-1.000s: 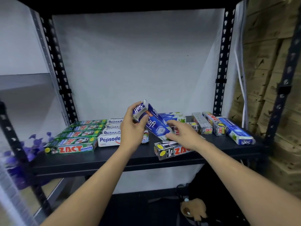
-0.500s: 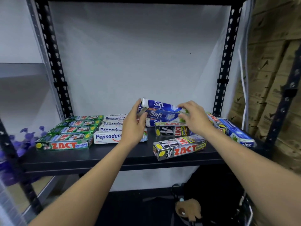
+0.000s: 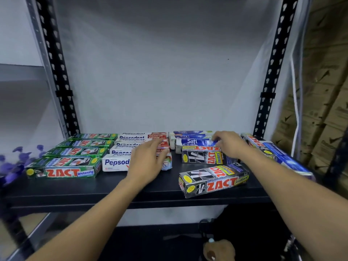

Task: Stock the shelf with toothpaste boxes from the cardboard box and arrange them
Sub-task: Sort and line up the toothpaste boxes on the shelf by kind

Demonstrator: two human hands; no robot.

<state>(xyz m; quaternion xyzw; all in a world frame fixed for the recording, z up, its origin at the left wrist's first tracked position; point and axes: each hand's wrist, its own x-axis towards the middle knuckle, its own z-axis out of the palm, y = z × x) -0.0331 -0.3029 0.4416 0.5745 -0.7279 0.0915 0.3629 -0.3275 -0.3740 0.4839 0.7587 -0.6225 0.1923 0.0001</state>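
White wall backs a black metal shelf [image 3: 131, 193], and on it we see toothpaste boxes laid flat in rows. At the left lie green Zact boxes [image 3: 64, 167], then white Pepsodent boxes [image 3: 116, 162], then blue Safi boxes [image 3: 192, 142] toward the back. More boxes [image 3: 282, 155] lie unsorted at the right end. Two grey Zact Smokers boxes sit before the Safi row, the rear one [image 3: 202, 157] straight, the front one [image 3: 214, 180] askew near the shelf edge.

Our left hand [image 3: 148, 159] rests over the Pepsodent row, fingers [image 3: 156, 147] straight and loosely together. Our right hand [image 3: 231, 146] bends its fingers onto the front Safi box's right end; blur hides whether they pinch it.

We judge stocking mostly done, with straightening left. We cannot see the cardboard box.
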